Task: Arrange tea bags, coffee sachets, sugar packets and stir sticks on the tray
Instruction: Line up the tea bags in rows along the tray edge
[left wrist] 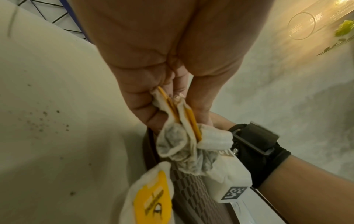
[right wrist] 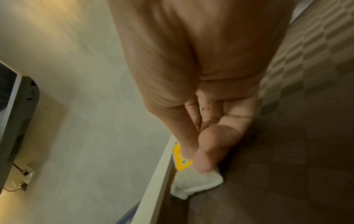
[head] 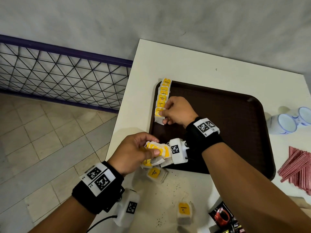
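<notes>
We see a dark brown tray (head: 227, 125) lying on a white table (head: 185, 64). A column of tea bags (head: 163, 96) with yellow tags runs along the tray's left edge, each bag overlapping the next.

Right hand (head: 178, 111): the thumb and fingers pinch one tea bag (head: 159, 116) at the near end of that column. In the right wrist view the same tea bag (right wrist: 195, 183) sits on the tray floor against the tray's left wall, with the fingertips (right wrist: 203, 165) closed on its upper part.

Left hand (head: 134, 152): the fingers and thumb clench a bunch of tea bags (head: 159, 151) above the tray's near left corner. In the left wrist view the bunch (left wrist: 184, 136) hangs from the grip, its paper crumpled and its yellow tags edge-on.

On the table near that corner we note one loose tea bag (head: 155, 174), and a second loose tea bag (head: 184, 211) closer to us. Dark specks (head: 170, 185) are scattered on the table between them.

To the right of the tray lie red-and-white striped stir sticks (head: 297, 167) in a pile. Beyond them stand two white cups (head: 292, 120). Dark sachets (head: 225, 217) with red print lie at the near edge of the table.
</notes>
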`<action>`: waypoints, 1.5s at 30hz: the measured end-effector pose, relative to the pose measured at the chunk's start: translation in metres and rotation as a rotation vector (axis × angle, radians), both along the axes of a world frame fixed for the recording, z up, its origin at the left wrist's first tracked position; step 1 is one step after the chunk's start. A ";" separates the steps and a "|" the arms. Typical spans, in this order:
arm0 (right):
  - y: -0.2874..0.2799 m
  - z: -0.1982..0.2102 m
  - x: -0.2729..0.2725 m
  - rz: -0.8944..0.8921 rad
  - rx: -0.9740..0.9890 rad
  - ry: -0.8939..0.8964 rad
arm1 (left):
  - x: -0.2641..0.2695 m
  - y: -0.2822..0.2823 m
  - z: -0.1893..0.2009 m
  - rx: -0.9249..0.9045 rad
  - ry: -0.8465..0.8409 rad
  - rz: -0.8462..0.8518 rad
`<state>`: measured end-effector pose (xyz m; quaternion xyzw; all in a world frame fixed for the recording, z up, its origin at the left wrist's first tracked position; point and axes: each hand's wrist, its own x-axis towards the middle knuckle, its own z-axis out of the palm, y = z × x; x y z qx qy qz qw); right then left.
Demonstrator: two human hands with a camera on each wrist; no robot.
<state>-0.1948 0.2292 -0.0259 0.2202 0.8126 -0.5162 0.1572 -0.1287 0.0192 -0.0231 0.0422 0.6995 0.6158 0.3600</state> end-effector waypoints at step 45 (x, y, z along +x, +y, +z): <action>-0.001 0.036 0.080 -0.131 -0.290 0.024 | -0.030 0.007 0.006 0.046 -0.039 0.005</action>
